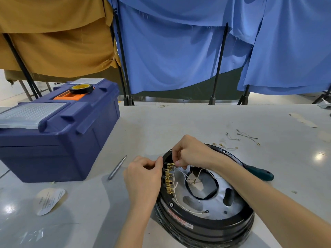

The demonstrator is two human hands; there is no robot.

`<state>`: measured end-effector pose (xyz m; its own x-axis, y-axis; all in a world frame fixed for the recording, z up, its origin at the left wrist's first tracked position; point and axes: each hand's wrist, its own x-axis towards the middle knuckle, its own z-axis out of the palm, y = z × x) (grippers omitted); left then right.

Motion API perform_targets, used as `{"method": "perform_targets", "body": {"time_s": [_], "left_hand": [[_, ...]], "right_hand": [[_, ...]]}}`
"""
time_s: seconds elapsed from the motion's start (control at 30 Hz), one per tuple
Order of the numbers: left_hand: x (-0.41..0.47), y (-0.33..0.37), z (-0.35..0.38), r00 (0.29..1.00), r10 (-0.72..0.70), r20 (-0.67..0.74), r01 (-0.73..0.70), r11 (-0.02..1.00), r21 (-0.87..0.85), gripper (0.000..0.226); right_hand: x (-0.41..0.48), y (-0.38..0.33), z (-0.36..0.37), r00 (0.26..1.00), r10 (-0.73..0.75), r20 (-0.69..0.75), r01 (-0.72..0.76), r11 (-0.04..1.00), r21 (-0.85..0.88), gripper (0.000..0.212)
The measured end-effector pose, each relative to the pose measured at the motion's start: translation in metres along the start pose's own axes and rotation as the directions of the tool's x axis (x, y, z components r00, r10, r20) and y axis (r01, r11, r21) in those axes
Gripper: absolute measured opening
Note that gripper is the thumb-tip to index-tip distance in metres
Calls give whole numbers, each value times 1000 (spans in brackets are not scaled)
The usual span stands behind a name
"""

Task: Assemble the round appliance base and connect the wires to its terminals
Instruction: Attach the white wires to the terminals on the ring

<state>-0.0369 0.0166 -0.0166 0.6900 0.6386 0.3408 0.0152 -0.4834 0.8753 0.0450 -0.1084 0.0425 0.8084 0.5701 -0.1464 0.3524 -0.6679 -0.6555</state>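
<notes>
Round black appliance base (206, 225) flat on the grey table (179, 122), right of centre near the front edge, silver plate up. Brass terminals (169, 179) in a row along its left inner rim, white wires (180, 205) trailing across the plate. Right hand (189, 154) pinching one white wire at the row's top. Left hand (143, 176) curled against the outer rim, grasp impossible to tell. Green-handled screwdriver (259, 173) just behind; metal bit (117, 167) and blue toolbox (53, 140) to the left.
</notes>
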Motion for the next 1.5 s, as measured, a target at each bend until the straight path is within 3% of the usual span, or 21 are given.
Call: {"method": "perform_targets", "body": {"time_s": [0.63,1.0,1.2,1.5], "left_hand": [[-2,4,0,1000,-29,8,29,1000,-4,40],[-2,3,1,1000,-30,1,30,999,-19,41],[-3,3,1,1000,-20,1,20,999,-27,39],[-3,1,2,1000,7,-1,-7,1000,-30,43]], "right_hand": [[1,3,1,998,-54,21,53,998,21,33],[3,-1,-1,999,8,44,-12,996,91,32],[0,1,3,997,74,-23,-66,965,252,27],[2,-7,15,972,210,-101,-179,950,257,20]]}}
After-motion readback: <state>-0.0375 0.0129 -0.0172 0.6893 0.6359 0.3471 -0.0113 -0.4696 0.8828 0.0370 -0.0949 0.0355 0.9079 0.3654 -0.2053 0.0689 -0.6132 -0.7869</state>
